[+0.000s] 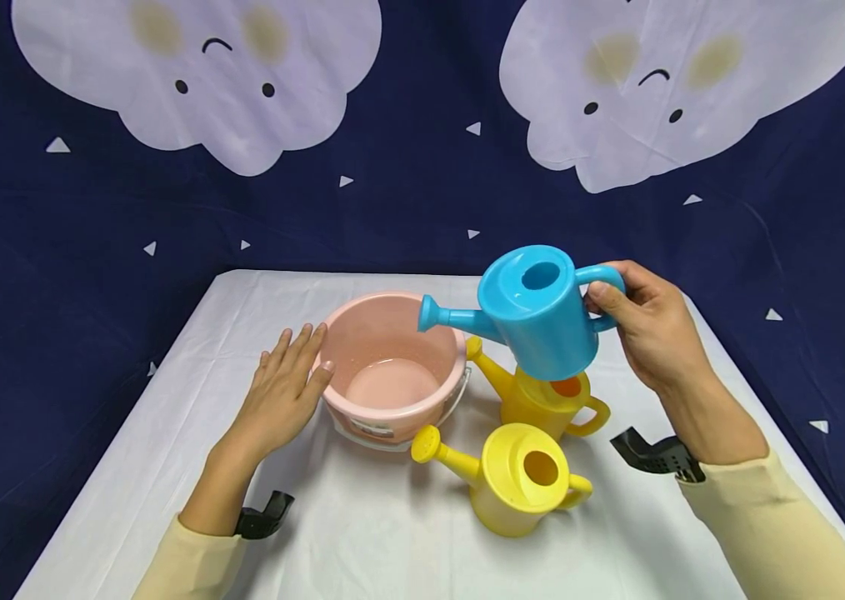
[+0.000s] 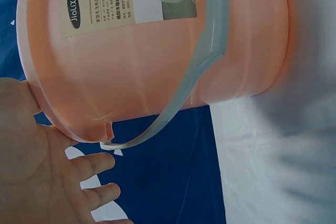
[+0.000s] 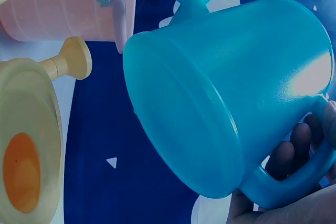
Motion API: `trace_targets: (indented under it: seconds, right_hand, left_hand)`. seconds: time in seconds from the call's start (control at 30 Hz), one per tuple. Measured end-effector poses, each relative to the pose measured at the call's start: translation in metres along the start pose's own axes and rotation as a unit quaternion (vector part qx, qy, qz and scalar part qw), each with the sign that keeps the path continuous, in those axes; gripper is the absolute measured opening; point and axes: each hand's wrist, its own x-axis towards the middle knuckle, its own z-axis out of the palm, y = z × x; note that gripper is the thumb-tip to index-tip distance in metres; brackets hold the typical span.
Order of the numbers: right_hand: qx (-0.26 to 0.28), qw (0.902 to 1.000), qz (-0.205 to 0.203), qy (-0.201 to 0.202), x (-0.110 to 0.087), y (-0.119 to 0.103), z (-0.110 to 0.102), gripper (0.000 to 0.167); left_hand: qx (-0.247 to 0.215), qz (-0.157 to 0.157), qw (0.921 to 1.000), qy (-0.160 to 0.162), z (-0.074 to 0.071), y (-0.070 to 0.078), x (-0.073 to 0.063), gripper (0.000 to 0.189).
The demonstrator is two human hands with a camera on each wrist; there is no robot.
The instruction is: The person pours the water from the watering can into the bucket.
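A blue watering can (image 1: 550,333) is lifted above the table, its spout reaching over the right rim of a pink bucket (image 1: 392,414). My right hand (image 1: 651,329) grips the can by its handle, fingers wrapped through it, as the right wrist view also shows. Against the bucket's left rim rests my left hand (image 1: 283,392), fingers straight and spread. In the left wrist view the bucket's side (image 2: 131,72) shows a label and a pale handle hanging down. A little water seems to lie on the bucket's floor.
Two yellow watering cans stand right of the bucket: the nearer can (image 1: 516,483) and the farther can (image 1: 542,408), partly hidden under the blue one. Both spouts point left. A white cloth covers the table (image 1: 362,533); a dark blue curtain (image 1: 422,208) with clouds hangs behind.
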Motion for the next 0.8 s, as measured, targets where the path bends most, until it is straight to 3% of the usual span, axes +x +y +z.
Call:
trace_targets:
  seconds: [0.6,0.8]
  right_hand:
    - [-0.059,0.9975,0.038,0.011,0.0057,-0.0057,0.0004,0.012]
    - [-0.124,0.9912,0.045,0.014,0.0089,-0.0087,0.0013,0.015]
  left_hand:
    - [-0.004,-0.001,1.0,-0.003,-0.0005,0.0006,-0.001,0.059]
    - [-0.003,0.0,1.0,-0.003,-0.0006,0.0009,-0.0006,0.059]
